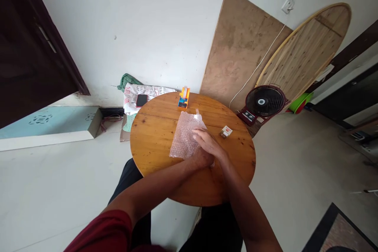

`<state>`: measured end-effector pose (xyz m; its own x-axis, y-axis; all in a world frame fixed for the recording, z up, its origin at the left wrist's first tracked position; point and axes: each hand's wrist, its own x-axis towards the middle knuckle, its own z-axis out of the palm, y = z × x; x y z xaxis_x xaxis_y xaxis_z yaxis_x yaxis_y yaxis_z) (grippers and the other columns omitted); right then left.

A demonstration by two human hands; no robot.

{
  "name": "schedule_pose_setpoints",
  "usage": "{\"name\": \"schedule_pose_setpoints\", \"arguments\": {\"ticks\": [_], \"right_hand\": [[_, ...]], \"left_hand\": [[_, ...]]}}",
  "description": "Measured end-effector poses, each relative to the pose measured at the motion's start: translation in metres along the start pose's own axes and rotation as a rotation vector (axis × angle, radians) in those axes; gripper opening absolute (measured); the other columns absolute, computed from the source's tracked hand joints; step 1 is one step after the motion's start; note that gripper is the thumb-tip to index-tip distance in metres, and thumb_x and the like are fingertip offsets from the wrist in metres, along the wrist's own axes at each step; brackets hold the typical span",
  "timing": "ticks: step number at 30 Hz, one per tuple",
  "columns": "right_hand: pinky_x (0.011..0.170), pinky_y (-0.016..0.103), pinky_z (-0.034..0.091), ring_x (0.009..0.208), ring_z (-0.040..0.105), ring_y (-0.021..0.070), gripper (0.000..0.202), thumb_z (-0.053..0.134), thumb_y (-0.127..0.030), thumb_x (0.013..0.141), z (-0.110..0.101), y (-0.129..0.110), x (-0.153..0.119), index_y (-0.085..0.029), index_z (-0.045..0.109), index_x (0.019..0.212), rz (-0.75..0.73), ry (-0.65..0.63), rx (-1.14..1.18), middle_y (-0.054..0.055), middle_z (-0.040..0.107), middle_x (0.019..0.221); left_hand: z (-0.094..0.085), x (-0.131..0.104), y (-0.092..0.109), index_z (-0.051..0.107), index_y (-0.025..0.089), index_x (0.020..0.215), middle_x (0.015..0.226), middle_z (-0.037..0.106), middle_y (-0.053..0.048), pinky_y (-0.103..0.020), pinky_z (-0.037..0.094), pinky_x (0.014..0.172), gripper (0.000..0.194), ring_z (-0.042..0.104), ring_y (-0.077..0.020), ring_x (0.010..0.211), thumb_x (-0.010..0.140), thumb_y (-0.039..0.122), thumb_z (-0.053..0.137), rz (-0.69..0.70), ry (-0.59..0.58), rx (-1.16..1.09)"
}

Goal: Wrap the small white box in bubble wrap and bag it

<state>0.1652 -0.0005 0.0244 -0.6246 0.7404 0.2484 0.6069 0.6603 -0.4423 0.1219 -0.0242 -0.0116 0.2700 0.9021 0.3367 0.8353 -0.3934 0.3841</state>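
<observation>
A sheet of bubble wrap (184,136) lies on the round wooden table (153,138), with a strip of clear tape (198,115) at its far edge. My right hand (208,141) rests over the wrap's right side, its fingers stretched out to the left. Below it, my left hand (203,158) is at the wrap's near right corner, partly covered by the right hand; its fingers are hidden. Behind the wrap stands an orange and blue tape dispenser (183,98). To the right of my hands sits a small white and brown box (226,132).
A round fan-like heater (261,101) stands beyond the table's right edge. Wooden boards (242,39) lean on the wall. Printed sacks (130,98) with a dark, red-edged phone-like object (142,100) are behind the table at left.
</observation>
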Motion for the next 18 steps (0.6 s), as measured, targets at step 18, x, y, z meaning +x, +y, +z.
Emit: {"name": "schedule_pose_setpoints", "arguments": {"ticks": [18], "right_hand": [[0.105,0.043,0.040,0.124,0.054,0.0252,0.032,0.048,-0.023,0.091,0.016,0.092,-0.002,-0.022,0.067,0.117,0.247,0.161,-0.170,0.008,0.061,0.135]], "left_hand": [[-0.040,-0.013,-0.030,0.069,0.014,0.100,0.111,0.068,-0.010,-0.036,0.046,0.104,0.027,0.060,-0.0224,0.110,0.082,0.011,0.050,0.060,-0.017,-0.140]]}}
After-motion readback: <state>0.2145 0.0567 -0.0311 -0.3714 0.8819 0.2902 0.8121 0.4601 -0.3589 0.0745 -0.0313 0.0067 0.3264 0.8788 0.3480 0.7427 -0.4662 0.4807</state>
